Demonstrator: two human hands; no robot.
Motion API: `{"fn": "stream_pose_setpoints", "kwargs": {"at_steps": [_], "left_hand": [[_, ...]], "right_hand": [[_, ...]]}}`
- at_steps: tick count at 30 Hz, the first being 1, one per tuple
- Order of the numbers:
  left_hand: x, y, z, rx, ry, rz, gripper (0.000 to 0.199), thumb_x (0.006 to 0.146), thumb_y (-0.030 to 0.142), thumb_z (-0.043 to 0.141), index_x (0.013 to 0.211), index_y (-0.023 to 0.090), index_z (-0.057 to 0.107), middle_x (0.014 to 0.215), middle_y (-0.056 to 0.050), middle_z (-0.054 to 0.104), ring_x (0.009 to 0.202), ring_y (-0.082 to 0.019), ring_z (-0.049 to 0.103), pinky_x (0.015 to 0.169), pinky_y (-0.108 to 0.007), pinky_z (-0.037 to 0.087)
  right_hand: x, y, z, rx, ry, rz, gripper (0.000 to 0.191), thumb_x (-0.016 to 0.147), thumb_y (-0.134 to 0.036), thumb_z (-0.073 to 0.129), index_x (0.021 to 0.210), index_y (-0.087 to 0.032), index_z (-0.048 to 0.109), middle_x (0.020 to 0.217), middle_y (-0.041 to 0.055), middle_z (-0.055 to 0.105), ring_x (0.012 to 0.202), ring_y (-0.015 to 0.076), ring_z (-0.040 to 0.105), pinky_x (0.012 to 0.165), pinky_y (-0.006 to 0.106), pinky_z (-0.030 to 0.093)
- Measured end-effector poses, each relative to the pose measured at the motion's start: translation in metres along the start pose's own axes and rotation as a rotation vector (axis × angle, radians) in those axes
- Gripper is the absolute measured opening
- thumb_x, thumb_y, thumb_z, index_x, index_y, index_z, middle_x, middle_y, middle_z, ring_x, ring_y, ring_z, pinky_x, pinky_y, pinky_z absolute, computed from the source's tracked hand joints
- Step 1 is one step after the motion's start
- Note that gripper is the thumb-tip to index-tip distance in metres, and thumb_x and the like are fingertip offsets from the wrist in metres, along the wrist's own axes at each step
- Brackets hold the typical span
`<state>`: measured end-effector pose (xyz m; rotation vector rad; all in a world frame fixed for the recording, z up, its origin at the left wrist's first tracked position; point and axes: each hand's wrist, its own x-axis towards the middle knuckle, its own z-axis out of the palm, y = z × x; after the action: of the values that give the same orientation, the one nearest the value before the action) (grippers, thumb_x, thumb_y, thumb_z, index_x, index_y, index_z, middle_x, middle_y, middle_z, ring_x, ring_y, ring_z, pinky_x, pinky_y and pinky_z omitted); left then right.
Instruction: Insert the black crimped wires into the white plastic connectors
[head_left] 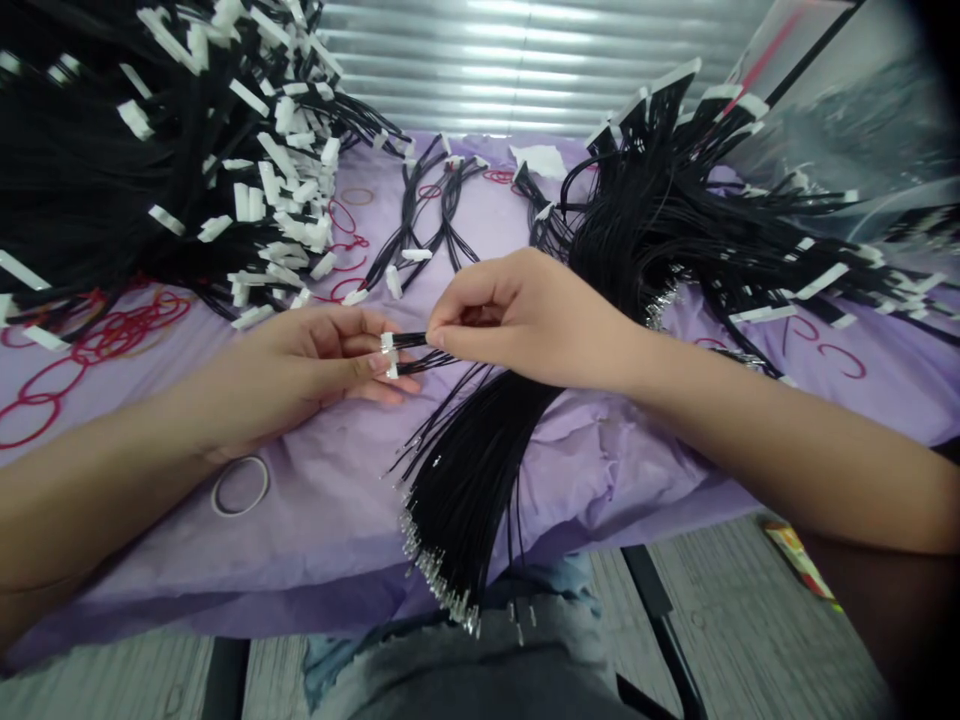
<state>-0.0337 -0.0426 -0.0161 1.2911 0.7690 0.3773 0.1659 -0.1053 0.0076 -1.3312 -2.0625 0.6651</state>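
left hand (341, 362): narrowed, pinching white connector (387, 343) | right hand (517, 315): curled in, pinching black wires (410, 340) just beside that connector

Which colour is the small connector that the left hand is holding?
The connector in the left hand is white; the head view shows it.

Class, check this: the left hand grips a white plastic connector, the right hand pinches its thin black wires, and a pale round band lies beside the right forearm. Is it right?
No: the head view shows the pale round band beside the left forearm. The left hand grips the white plastic connector; the right hand pinches its black wires.
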Motion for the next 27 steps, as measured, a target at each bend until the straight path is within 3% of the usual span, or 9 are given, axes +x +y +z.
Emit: {"fn": "stream_pose_setpoints", "kwargs": {"at_steps": [7, 12, 18, 27], "left_hand": [[-0.0007, -0.0027, -0.002, -0.009, -0.01, -0.027, 0.016, 0.08, 0.011, 0.065, 0.096, 0.011, 0.061, 0.081, -0.005, 0.072, 0.074, -0.013, 0.072, 0.066, -0.017, 0.059], [0.0007, -0.005, -0.0024, -0.041, 0.023, -0.019, 0.019, 0.075, 0.011, 0.07, 0.092, 0.013, 0.062, 0.079, -0.004, 0.071, 0.073, -0.015, 0.072, 0.063, -0.017, 0.059], [0.0001, -0.0048, -0.0026, -0.024, 0.002, -0.023, 0.018, 0.078, 0.011, 0.068, 0.095, 0.012, 0.061, 0.08, -0.003, 0.07, 0.074, -0.013, 0.072, 0.065, -0.016, 0.059], [0.0005, -0.0046, -0.0025, 0.017, -0.016, -0.014, 0.014, 0.081, 0.012, 0.065, 0.094, 0.011, 0.061, 0.082, -0.004, 0.072, 0.075, -0.012, 0.071, 0.065, -0.015, 0.058]], "right_hand": [[-0.0008, 0.0005, 0.0076, -0.094, 0.038, 0.063, 0.014, 0.077, -0.017, 0.055, 0.067, -0.01, 0.064, 0.061, -0.0041, 0.056, 0.058, 0.0014, 0.042, 0.061, 0.02, 0.032], [-0.0009, 0.0033, 0.0082, -0.073, 0.065, 0.094, 0.014, 0.075, -0.017, 0.055, 0.068, -0.009, 0.064, 0.062, -0.0027, 0.057, 0.058, 0.0025, 0.043, 0.061, 0.021, 0.032], [-0.0008, 0.0028, 0.0111, -0.041, 0.07, 0.119, 0.015, 0.075, -0.017, 0.055, 0.069, -0.008, 0.065, 0.063, -0.0017, 0.057, 0.059, 0.0033, 0.043, 0.062, 0.022, 0.03], [-0.0024, 0.0067, 0.01, -0.044, 0.003, 0.034, 0.013, 0.077, -0.017, 0.056, 0.07, -0.01, 0.064, 0.06, -0.0044, 0.054, 0.057, 0.0019, 0.04, 0.059, 0.02, 0.028]]}}
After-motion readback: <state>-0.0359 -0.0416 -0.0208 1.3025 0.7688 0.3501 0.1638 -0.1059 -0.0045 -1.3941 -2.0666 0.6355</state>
